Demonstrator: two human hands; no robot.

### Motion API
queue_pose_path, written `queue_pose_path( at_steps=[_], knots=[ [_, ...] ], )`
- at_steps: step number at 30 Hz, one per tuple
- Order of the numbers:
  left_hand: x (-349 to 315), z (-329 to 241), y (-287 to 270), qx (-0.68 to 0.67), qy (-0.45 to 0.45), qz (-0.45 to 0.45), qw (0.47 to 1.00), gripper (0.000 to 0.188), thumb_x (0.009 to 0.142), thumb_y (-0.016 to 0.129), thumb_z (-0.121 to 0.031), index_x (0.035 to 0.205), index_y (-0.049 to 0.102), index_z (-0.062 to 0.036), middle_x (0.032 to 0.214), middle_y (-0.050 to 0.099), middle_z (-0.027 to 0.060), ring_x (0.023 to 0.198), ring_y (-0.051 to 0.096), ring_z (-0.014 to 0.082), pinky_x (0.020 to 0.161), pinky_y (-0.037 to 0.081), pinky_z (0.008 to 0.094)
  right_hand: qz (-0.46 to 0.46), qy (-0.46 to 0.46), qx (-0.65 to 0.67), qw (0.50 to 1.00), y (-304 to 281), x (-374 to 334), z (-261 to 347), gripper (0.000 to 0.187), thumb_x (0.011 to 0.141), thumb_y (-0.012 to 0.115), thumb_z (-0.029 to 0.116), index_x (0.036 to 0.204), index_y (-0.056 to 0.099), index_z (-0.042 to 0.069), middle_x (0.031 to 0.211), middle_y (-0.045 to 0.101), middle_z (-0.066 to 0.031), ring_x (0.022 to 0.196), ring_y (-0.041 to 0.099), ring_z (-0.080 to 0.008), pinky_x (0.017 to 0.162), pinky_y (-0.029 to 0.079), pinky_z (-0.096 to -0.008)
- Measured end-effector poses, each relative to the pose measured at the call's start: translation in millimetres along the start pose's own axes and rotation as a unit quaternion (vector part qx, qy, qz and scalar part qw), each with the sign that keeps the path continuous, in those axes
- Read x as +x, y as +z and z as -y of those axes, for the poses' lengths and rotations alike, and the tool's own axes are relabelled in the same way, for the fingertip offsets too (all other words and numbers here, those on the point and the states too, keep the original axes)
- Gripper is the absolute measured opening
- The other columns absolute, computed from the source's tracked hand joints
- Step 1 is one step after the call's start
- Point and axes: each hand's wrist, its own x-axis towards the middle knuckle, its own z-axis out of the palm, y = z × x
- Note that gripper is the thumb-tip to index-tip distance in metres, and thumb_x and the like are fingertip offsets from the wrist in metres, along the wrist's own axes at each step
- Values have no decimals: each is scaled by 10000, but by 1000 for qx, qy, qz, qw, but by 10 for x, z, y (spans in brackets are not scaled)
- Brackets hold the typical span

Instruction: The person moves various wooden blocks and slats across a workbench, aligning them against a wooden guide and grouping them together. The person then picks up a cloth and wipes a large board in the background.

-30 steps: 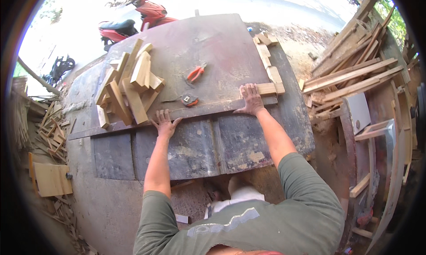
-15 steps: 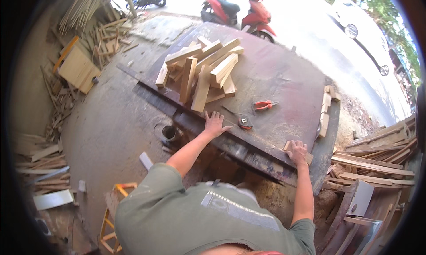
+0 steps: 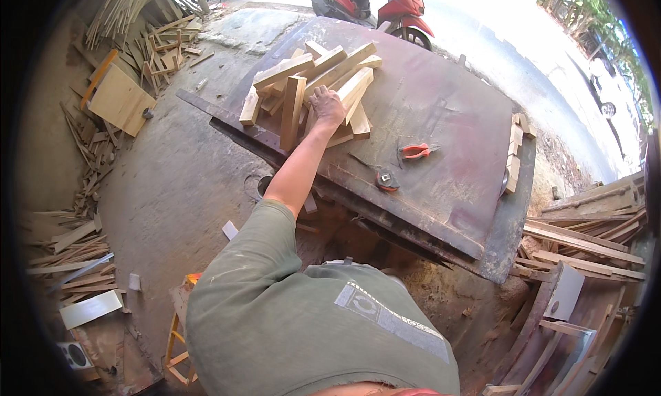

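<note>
My left hand (image 3: 327, 107) reaches over the metal-topped table to the heap of cut wooden blocks (image 3: 284, 72). Its fingers are curled round the upper end of one block near the front of the heap; my hand and forearm cover most of that piece. Close by on its right, a pale block (image 3: 355, 86) leans on the others, while another block (image 3: 292, 110) stands tilted on the left. My right hand is out of view. To the right of my left arm lie a tape measure (image 3: 387, 181) and red-handled pliers (image 3: 416, 151).
The table (image 3: 427, 196) has a long dark metal edge along its front. Several blocks (image 3: 514, 155) line its right side. Scrap wood (image 3: 89, 155) piles up at left, and planks (image 3: 578, 248) lie at right. A red motorbike (image 3: 406, 14) stands beyond the table.
My left hand has moved from the table's front edge up to the block heap. My right hand, which held a small wooden piece at the right front edge, has left the view.
</note>
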Motion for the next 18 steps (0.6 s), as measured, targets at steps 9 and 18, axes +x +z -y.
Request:
queue_pose_path(
  at_steps=[9, 18],
  knots=[
    [-609, -50, -827, -373, 0, 107, 922, 514, 871, 822, -433, 1037, 733, 45, 919, 747, 171, 844, 703, 249, 790, 541, 365, -171, -20, 158, 972, -842, -429, 214, 466, 1029, 585, 362, 1317, 650, 1, 1314, 636, -221, 1218, 592, -402, 1051, 470, -512],
    [-2402, -1105, -65, -519, 38, 550, 653, 438, 928, 774, -439, 954, 735, -3, 803, 660, 20, 711, 559, 87, 623, 428, 275, -430, -437, 12, 790, -3770, -248, 2135, 701, 838, 712, 74, 1496, 476, 21, 1401, 553, -215, 1306, 533, -404, 1137, 426, -497]
  ],
)
